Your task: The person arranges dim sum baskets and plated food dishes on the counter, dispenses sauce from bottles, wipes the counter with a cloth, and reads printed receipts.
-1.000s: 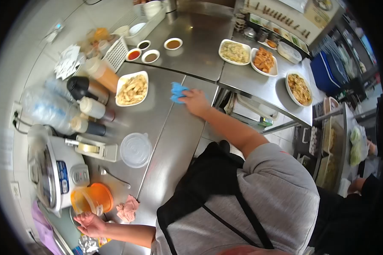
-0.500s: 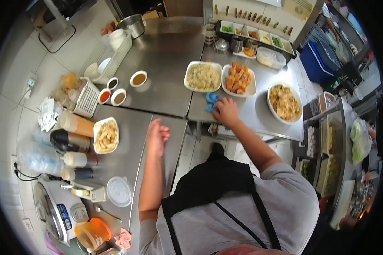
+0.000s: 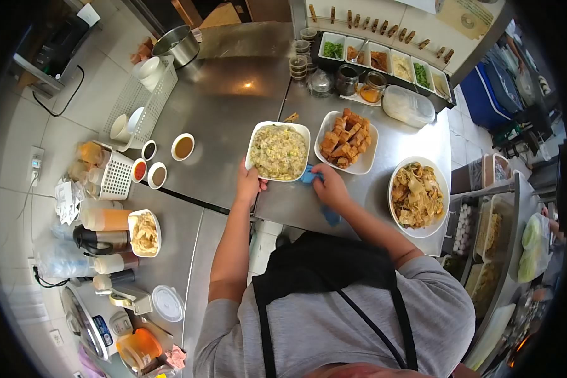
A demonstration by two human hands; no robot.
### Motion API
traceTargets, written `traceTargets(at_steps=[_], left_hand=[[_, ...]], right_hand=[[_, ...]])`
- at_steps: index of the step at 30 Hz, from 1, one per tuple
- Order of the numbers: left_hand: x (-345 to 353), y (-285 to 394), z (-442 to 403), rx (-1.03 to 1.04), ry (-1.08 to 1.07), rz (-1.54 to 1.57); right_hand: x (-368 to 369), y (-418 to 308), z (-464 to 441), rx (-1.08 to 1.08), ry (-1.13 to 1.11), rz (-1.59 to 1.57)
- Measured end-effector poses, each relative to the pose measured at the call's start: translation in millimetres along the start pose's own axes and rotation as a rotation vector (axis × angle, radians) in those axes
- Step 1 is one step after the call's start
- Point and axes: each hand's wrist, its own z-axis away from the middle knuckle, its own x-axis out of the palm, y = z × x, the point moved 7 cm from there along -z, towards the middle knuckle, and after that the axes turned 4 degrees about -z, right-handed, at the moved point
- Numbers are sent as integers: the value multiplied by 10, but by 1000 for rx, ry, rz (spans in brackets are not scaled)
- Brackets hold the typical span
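Note:
A white square bowl of rice mixed with egg and green bits is in front of me at the counter seam. My left hand grips its near left corner, thumb at the rim. With its fingers closed, my right hand holds a blue cloth against the near right corner; part of the cloth hangs below the hand. Whether the bowl is lifted off the steel, I cannot tell. Just right of it stands a white bowl of browned fried chunks. Farther right is a round bowl of noodles.
Small sauce cups and a bowl of pale fries-like strips sit left, near squeeze bottles. Behind are garnish trays, jars and a plastic tub. A wire-like white basket stands back left.
My left hand has reached forward and taken hold of the rice bowl, now nearer me and left. My right hand has lifted the blue cloth to the bowl's corner. The view has shifted.

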Motion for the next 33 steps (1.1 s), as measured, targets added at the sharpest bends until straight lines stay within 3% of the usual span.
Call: traceTargets(at_steps=[3,4,8,11,14,17,21,24,27,30,33], left_hand=[[-112,41,141,67,26,64],[-173,35,212,91,22,82],[-411,22,629,20,-14,53],[-472,154,955,-23,-33,-12],[-506,264,1102,-17,-76,23],[-624,285,1083,-43,67,27],[-768,387,1066,30,134,57],[-937,375,949,109,144,39],[-1081,215,787,132,164,-5],[-1129,-17,595,83,164,12],[-1052,-169,452,14,170,41]], right_hand=[[154,196,-9,184,73,-691],[285,167,28,345,63,-1031],[570,-40,-128,391,39,-1377],[746,-653,-395,399,-397,-1661],[1104,-992,-463,347,-883,-1748],[1447,-1187,-226,450,-889,-1758],[1331,-928,-17,681,-625,-1454],[1181,-362,46,788,-784,-1268],[650,-622,-223,272,-1133,-30],[460,-1003,-878,-253,-616,517],[532,-907,-1343,-393,-238,1064]])
